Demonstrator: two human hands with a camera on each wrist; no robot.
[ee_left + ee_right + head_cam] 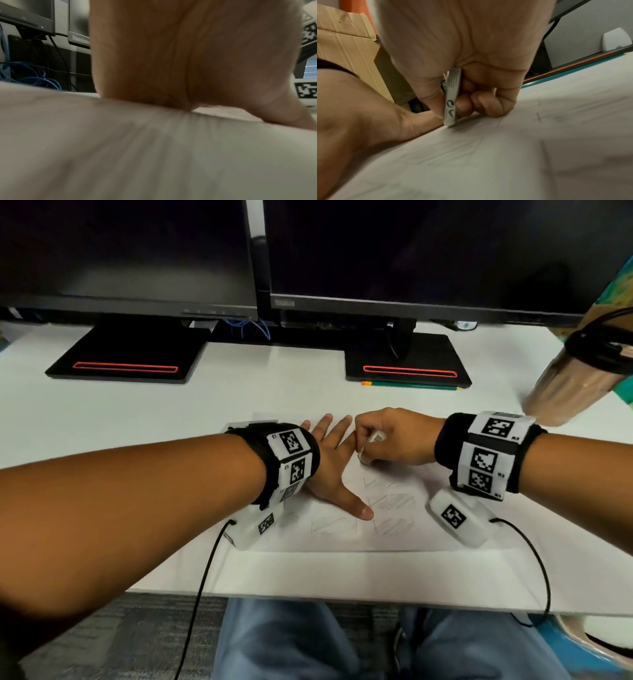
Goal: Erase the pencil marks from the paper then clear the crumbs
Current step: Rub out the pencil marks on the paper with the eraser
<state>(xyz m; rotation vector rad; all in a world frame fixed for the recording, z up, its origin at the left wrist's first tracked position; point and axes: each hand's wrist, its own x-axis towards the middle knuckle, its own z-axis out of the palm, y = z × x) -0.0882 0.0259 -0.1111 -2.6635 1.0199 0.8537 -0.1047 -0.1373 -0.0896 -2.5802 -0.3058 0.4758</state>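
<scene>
One sheet of white paper [404,539] lies flat on desk, near front edge, between both forearms. Several patches of grey pencil hatching [392,503] visible on it, faint, in rows; patches nearest the person look intact. Crumbs: cannot tell, too small/blurred.

Eraser [371,441]: white block in printed sleeve w/ barcode, tip down on paper at far part of sheet. In right wrist view the eraser [451,102] stands near upright, lower end touching paper, logo marks on sleeve.

Right hand [394,440]: fingers curled, thumb and fingers clamped on eraser; knuckles of curled fingers rest on paper.

Left hand [330,460]: flat on paper, fingers straight and spread apart, thumb splayed toward the person, just beside right hand. Left wrist view blurred; shows heel of palm on sheet only.

Both wrists carry black bands w/ white marker blocks; black cable runs from each.

Surface: white desk [102,419]. Two dark monitors [137,251] at rear on black bases w/ red slots. Green pencil [411,385] lies against front of right base, well apart from paper. Blurred brown object at right edge, unidentifiable. Blue cables behind the monitors. Grey carpet below; the person's blue jeans under desk.
</scene>
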